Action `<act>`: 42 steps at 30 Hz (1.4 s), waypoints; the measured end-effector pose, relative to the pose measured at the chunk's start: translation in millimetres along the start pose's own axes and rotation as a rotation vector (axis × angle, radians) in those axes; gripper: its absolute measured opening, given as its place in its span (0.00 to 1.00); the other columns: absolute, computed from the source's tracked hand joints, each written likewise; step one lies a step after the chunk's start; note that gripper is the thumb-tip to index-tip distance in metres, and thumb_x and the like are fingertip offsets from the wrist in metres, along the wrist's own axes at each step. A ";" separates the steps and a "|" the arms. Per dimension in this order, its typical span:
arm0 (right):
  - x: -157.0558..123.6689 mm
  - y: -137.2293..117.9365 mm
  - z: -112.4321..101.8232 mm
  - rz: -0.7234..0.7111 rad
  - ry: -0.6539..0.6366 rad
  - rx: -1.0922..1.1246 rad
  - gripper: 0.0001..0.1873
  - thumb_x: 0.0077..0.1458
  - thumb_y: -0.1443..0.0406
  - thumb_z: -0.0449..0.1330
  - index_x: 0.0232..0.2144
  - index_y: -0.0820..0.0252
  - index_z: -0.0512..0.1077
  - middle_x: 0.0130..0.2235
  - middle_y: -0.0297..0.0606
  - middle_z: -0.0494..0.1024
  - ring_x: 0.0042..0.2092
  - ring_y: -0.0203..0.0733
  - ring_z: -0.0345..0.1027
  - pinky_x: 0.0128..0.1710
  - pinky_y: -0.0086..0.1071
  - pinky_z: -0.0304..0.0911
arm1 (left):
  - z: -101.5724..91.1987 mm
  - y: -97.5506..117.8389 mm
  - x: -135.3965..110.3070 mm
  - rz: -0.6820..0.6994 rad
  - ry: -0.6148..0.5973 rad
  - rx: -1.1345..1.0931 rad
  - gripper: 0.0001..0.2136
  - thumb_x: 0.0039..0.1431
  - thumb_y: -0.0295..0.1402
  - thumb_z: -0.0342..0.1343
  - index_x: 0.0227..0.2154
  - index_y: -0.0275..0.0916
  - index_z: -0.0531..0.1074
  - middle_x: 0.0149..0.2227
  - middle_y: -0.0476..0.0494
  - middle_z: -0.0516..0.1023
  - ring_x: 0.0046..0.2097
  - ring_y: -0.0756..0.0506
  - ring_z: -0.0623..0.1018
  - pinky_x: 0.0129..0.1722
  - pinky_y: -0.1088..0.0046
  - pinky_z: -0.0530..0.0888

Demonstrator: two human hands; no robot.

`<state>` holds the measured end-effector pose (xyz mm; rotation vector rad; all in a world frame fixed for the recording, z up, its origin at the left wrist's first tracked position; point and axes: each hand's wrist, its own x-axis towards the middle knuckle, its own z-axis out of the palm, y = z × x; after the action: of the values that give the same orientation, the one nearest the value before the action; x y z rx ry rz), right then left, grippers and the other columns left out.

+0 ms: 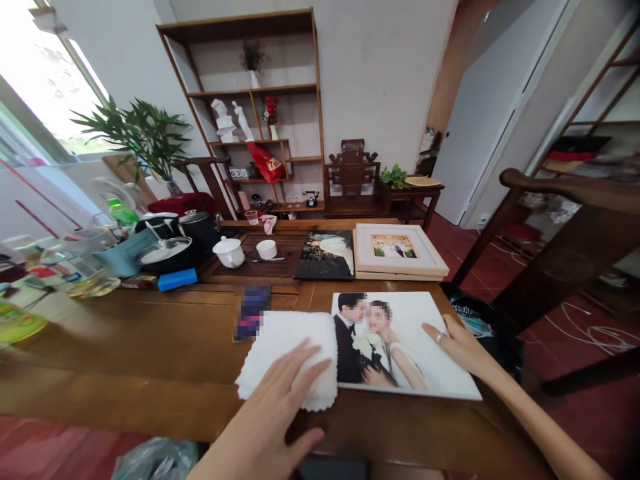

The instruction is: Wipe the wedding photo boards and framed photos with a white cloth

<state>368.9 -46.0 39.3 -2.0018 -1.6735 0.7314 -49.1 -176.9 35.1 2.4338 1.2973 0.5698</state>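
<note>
A white cloth (pixel 295 333) with a scalloped edge lies on the wooden table, against the left edge of a photo panel. My left hand (pixel 285 393) rests on the cloth's near part, fingers stretched out and thumb apart. The photo panel (pixel 425 353) shows a couple in wedding clothes on a white background and lies face up by the table's right end. At its right edge, my right hand (pixel 460 343), wearing a ring, grips it with the thumb on top; the other fingers are partly hidden. A small dark purple item (pixel 253 310), blurred, sits just behind the cloth.
Behind the panel lie a dark photo panel (pixel 325 255) and a white-framed picture (pixel 400 250). A lidded white cup (pixel 229 252), a small white cup (pixel 267 250), a blue block (pixel 177 279) and a black pan (pixel 165 255) stand further left. A wooden chair (pixel 530 267) is at right.
</note>
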 end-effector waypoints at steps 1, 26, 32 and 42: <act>0.8 -5.0 -1.6 0.001 -0.026 -0.076 0.19 0.53 0.47 0.52 0.32 0.56 0.65 0.38 0.48 0.79 0.43 0.55 0.73 0.42 0.41 0.65 | -12.2 4.2 21.3 -0.040 -0.015 0.157 0.34 0.56 0.32 0.56 0.64 0.47 0.52 0.66 0.40 0.57 0.65 0.33 0.57 0.61 0.48 0.60; -18.7 -94.6 10.6 -0.512 -0.355 0.766 0.29 0.50 0.51 0.62 0.52 0.55 0.66 0.55 0.44 0.72 0.54 0.49 0.66 0.52 0.43 0.63 | -14.6 32.2 154.6 -0.491 0.314 -1.418 0.30 0.52 0.45 0.62 0.54 0.34 0.65 0.53 0.33 0.74 0.54 0.36 0.74 0.54 0.59 0.71; -17.2 -109.6 44.8 -0.122 -0.391 1.113 0.26 0.42 0.61 0.70 0.45 0.59 0.71 0.46 0.43 0.80 0.44 0.49 0.74 0.43 0.38 0.70 | 12.8 6.9 152.1 -0.456 0.388 -0.973 0.31 0.50 0.41 0.64 0.54 0.38 0.57 0.53 0.36 0.70 0.52 0.43 0.74 0.52 0.64 0.72; -17.2 -98.9 50.3 0.011 -0.509 1.262 0.27 0.43 0.66 0.67 0.49 0.61 0.69 0.46 0.46 0.80 0.46 0.54 0.74 0.46 0.46 0.70 | 7.1 32.4 144.9 -0.358 0.141 -1.172 0.19 0.45 0.41 0.66 0.35 0.39 0.65 0.36 0.48 0.71 0.32 0.51 0.73 0.26 0.78 0.72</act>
<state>259.5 -45.5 64.8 -0.9344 -0.8975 1.8037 50.9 -73.1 71.8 1.1971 0.9600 1.0225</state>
